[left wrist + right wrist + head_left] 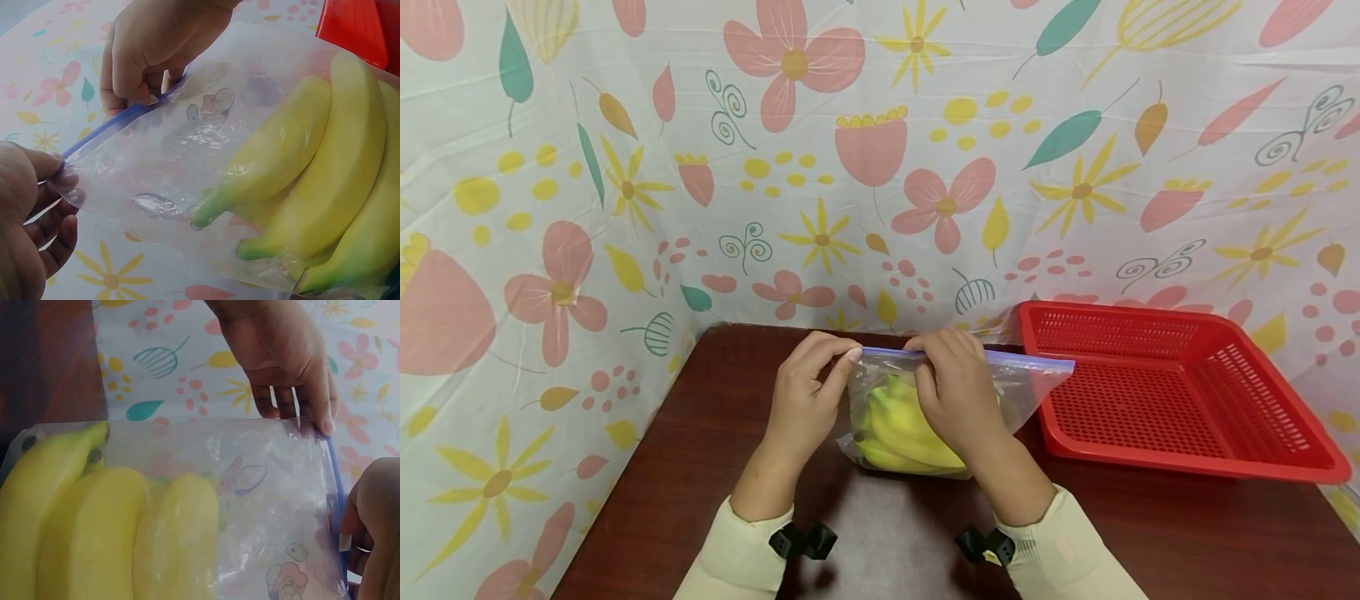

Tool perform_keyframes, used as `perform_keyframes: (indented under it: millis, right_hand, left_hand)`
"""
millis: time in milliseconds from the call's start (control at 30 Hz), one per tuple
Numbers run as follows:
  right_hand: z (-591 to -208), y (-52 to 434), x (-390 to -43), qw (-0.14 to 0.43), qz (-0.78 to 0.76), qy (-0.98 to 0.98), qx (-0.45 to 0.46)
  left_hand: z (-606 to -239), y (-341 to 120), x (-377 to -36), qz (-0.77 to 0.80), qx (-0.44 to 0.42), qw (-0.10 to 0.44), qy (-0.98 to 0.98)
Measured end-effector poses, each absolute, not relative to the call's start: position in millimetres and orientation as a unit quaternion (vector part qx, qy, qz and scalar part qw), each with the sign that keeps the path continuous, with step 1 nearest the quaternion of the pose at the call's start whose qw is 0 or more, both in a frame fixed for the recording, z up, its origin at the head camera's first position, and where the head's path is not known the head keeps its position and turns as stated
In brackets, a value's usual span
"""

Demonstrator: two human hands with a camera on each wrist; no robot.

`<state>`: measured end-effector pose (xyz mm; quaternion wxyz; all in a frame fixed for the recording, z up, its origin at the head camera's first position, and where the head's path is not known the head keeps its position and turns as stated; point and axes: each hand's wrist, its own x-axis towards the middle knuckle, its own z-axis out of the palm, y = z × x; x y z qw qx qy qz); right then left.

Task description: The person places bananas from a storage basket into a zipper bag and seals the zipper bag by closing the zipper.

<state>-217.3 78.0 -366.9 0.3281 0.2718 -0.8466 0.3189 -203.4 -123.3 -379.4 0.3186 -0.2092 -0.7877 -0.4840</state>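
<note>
A clear zip bag (pixel 1018 392) with a purple zip strip along its top stands on the dark table, several yellow bananas (pixel 895 425) inside it. My left hand (pixel 805 392) pinches the left end of the strip between thumb and fingers. Farther along, my right hand (pixel 958 387) grips the strip near its middle, fingers curled over it. In the left wrist view, both the left hand (pixel 31 212) and the right hand (pixel 162 50) are on the strip. Printed cartoon figures show on the bag in the right wrist view. Part of the bananas is hidden behind the right hand.
A red plastic basket (pixel 1195 460) with a perforated base stands on the table (pixel 655 500) to the right, close beside the bag. Behind and to the left hangs a flower-patterned cloth (pixel 700 167). Small black cameras sit on both wrists.
</note>
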Motion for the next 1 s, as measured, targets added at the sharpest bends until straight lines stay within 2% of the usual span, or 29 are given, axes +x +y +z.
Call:
perform_keyframes:
  millis: [1000]
  right_hand:
    - [-369.0,82.0,-216.8,0.328,0.314,-0.848,0.272]
  left_hand:
    - [-380.5,-124.4,-204.2,-0.488,-0.208,0.317,-0.786]
